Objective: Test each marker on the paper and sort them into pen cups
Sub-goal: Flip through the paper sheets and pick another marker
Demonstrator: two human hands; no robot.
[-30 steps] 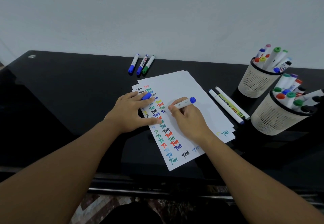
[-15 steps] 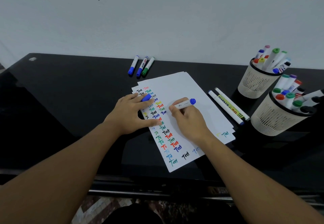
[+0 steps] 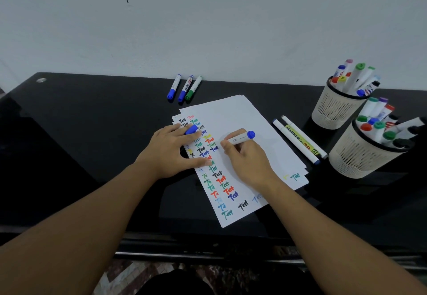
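Right hand: your right hand is curled round the marker, pinching it low on the barrel, with the heel on the paper.
Marker axis: it lies nearly flat, blue end up and to the right, tip end down-left under your fingers; the tip itself is hidden, so I can't tell whether it touches the sheet.
Left hand: your left hand lies flat on the paper's left edge and pins it; the blue cap is tucked between its fingers.
Key relation: the cap sits left of the tip, across the columns of written words, so your hands must close toward each other to recap.
Cups: both cups stand well to the right, nearer your right hand.
Waiting: three markers lie by the wall and two more beside the paper.
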